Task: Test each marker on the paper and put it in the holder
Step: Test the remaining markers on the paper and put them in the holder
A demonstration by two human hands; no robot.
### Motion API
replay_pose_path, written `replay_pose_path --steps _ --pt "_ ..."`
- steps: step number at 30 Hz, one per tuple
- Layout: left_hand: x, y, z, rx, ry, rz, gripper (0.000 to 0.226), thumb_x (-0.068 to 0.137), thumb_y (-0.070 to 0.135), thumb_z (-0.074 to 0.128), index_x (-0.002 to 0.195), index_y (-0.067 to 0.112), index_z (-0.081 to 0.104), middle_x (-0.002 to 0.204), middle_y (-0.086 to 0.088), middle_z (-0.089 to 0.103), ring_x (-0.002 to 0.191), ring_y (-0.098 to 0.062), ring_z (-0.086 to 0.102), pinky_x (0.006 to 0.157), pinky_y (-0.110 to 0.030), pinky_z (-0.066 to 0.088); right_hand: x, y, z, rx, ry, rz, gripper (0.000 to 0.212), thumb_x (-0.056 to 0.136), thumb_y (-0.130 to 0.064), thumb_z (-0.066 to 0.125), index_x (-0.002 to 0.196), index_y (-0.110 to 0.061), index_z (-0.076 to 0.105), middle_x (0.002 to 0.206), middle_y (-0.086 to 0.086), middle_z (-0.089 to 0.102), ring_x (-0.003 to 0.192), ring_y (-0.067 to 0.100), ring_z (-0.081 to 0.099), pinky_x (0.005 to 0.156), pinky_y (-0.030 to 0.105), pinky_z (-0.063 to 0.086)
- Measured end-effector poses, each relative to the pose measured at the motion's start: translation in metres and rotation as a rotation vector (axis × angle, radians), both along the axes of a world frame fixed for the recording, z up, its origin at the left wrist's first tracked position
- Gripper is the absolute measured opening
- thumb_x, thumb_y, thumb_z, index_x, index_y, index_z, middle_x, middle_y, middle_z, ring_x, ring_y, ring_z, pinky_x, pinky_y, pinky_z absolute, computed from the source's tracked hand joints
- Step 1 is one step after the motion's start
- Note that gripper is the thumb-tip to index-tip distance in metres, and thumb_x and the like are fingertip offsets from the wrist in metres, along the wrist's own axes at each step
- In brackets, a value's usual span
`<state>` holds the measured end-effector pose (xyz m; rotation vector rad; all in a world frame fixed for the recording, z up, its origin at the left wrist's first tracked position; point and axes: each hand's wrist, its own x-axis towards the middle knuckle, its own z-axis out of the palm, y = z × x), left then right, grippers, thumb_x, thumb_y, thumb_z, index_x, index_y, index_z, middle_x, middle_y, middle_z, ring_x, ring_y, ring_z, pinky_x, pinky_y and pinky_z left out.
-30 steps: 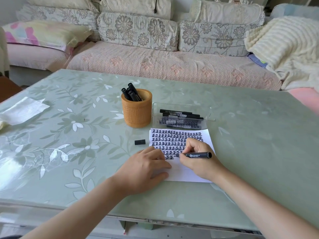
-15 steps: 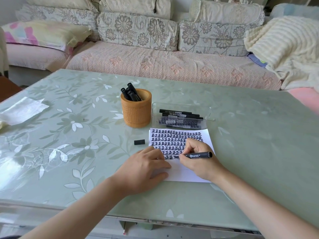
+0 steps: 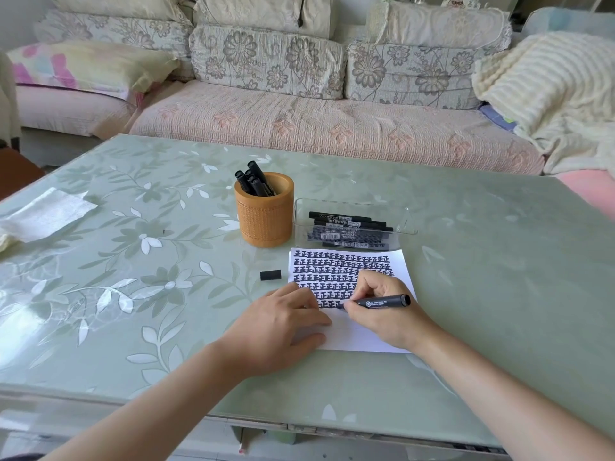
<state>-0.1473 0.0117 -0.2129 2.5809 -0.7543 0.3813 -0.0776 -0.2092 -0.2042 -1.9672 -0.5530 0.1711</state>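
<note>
glossy floral table (image 3: 499, 261): right hand (image 3: 382, 311) pinches cylindrical black marker (image 3: 382, 301) on paper (image 3: 366, 341).

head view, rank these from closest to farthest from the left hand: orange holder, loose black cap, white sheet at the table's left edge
1. Black cap, just beyond the left hand, beside the paper.
2. Orange holder, farther back, centre.
3. White sheet, far left edge.
</note>
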Motion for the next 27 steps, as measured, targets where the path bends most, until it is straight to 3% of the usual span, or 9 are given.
replay_pose_path --steps 7,12,17,23,27 --pt "0.001 0.001 0.0 -0.007 -0.002 -0.015 0.02 0.089 0.042 0.06 0.105 0.034 0.068 0.097 0.012 0.054 0.091 -0.01 0.051 0.073 -0.028 0.048 0.002 0.001 0.002 0.022 0.016 -0.011 0.023 0.071 -0.013 0.064 0.066 -0.012 0.041 0.059 -0.006 0.043 0.056 0.013 0.037 0.054 0.029 0.029" --pt "0.004 0.001 0.0 0.003 -0.012 -0.033 0.019 0.088 0.041 0.062 0.104 0.033 0.068 0.095 0.011 0.053 0.088 -0.01 0.05 0.072 -0.029 0.048 0.01 -0.004 0.01 0.247 0.207 -0.071 0.02 0.079 -0.016 0.07 0.07 -0.018 0.053 0.05 0.008 0.05 0.042 0.017 0.04 0.043 0.021 0.031" --pt "0.009 0.003 0.008 -0.034 -0.03 -0.016 0.016 0.089 0.036 0.059 0.102 0.031 0.068 0.094 0.01 0.057 0.087 -0.012 0.053 0.069 -0.033 0.049 0.015 -0.004 0.026 0.194 0.063 -0.082 0.015 0.089 -0.002 0.068 0.093 -0.016 0.069 0.054 -0.001 0.058 0.045 0.016 0.049 0.044 0.021 0.038" --pt "0.029 0.028 0.018 -0.061 -0.149 0.277 0.015 0.091 0.027 0.054 0.098 0.024 0.067 0.09 0.011 0.059 0.087 -0.011 0.053 0.067 -0.032 0.05 0.018 -0.007 0.049 0.127 0.15 0.092 0.036 0.1 0.001 0.046 0.114 -0.025 0.067 0.087 0.011 0.072 0.06 0.027 0.062 0.048 0.03 0.045" --pt "0.036 0.048 0.012 0.036 -0.008 0.469 0.022 0.087 0.026 0.062 0.109 0.024 0.063 0.104 0.008 0.058 0.098 -0.018 0.05 0.076 -0.038 0.05 0.021 -0.004 0.055 0.152 0.279 0.194 0.049 0.102 0.007 0.033 0.131 -0.022 0.059 0.105 0.011 0.065 0.074 0.024 0.065 0.055 0.032 0.053"
